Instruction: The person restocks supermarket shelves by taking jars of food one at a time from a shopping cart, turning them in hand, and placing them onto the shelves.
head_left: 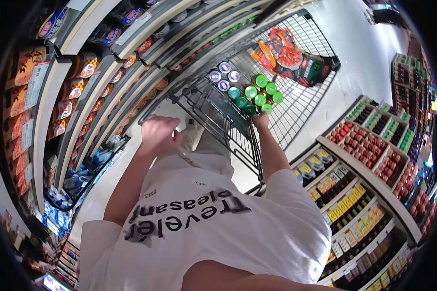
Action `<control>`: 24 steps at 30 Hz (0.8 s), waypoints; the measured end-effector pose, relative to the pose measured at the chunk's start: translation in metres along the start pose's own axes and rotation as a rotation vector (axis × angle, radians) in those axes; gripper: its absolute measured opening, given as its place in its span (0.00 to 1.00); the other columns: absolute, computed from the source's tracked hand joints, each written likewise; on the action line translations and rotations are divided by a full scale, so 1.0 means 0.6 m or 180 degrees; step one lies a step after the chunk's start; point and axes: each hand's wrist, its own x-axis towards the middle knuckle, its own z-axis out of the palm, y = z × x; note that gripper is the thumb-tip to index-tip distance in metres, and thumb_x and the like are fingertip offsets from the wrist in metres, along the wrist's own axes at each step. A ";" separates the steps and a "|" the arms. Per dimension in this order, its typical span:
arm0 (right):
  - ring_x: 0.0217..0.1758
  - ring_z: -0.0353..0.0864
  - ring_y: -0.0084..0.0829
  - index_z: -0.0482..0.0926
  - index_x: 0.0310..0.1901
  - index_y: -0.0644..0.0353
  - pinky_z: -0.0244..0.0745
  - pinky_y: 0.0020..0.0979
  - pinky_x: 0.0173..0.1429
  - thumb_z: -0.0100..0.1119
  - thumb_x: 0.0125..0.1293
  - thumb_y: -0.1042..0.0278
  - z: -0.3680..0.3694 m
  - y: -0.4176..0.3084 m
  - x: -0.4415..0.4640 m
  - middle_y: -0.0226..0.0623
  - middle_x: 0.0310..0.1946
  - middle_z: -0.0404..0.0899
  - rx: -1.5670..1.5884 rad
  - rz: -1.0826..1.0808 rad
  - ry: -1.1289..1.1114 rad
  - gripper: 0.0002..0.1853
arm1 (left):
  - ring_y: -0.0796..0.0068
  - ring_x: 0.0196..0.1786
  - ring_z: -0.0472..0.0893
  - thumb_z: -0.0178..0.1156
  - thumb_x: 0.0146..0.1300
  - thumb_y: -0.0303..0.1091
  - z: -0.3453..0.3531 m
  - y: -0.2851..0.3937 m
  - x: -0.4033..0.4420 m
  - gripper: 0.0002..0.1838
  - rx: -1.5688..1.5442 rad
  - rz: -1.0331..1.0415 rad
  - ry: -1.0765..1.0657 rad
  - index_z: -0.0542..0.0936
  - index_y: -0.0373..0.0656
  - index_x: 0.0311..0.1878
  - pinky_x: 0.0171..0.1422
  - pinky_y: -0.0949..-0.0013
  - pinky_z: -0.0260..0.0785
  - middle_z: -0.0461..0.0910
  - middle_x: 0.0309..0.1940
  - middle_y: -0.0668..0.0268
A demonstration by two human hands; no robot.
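Note:
My right hand reaches over the near side of a wire shopping cart. It is closed on a green-topped can at the near edge of a cluster of similar cans. Beside them stand several teal-topped cans and several with white and blue tops. Farther in lies a red and dark green food packet, with orange packaging next to it. My left hand is raised left of the cart, its fingers curled; what they hold, if anything, is hidden.
Tall shelves with bowl-shaped tubs and orange packets run close along the left. Right of the cart stands a low display with red-topped goods and yellow boxes. Pale floor extends beyond the cart.

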 end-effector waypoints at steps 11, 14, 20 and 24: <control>0.60 0.85 0.54 0.70 0.72 0.55 0.79 0.50 0.64 0.69 0.52 0.54 0.132 0.110 0.078 0.51 0.57 0.85 0.0136 -0.0292 0.0252 0.42 | 0.63 0.30 0.83 0.62 0.43 0.38 -0.010 0.006 0.000 0.07 0.0144 -0.0139 -0.0233 0.76 0.48 0.25 0.41 0.59 0.72 0.79 0.21 0.68; 0.61 0.85 0.53 0.70 0.73 0.55 0.79 0.47 0.65 0.71 0.49 0.54 0.107 0.080 0.068 0.53 0.57 0.85 0.0082 -0.0078 0.0096 0.45 | 0.64 0.28 0.82 0.62 0.42 0.38 -0.003 0.003 -0.002 0.07 0.0113 -0.0159 -0.0160 0.76 0.48 0.25 0.38 0.59 0.72 0.77 0.20 0.69; 0.59 0.85 0.52 0.76 0.66 0.62 0.80 0.46 0.65 0.78 0.49 0.62 0.088 0.041 0.064 0.54 0.56 0.85 -0.0011 0.0142 0.0044 0.40 | 0.64 0.27 0.80 0.62 0.40 0.38 0.001 0.003 -0.001 0.08 0.0046 -0.0128 -0.0060 0.76 0.49 0.25 0.37 0.60 0.71 0.76 0.19 0.70; 0.56 0.86 0.54 0.78 0.65 0.63 0.81 0.47 0.63 0.79 0.49 0.61 0.083 0.029 0.055 0.55 0.54 0.86 -0.0091 0.0167 0.0218 0.39 | 0.64 0.27 0.80 0.62 0.38 0.38 0.002 0.001 -0.001 0.09 -0.0018 -0.0158 0.0009 0.75 0.48 0.24 0.37 0.60 0.70 0.76 0.19 0.70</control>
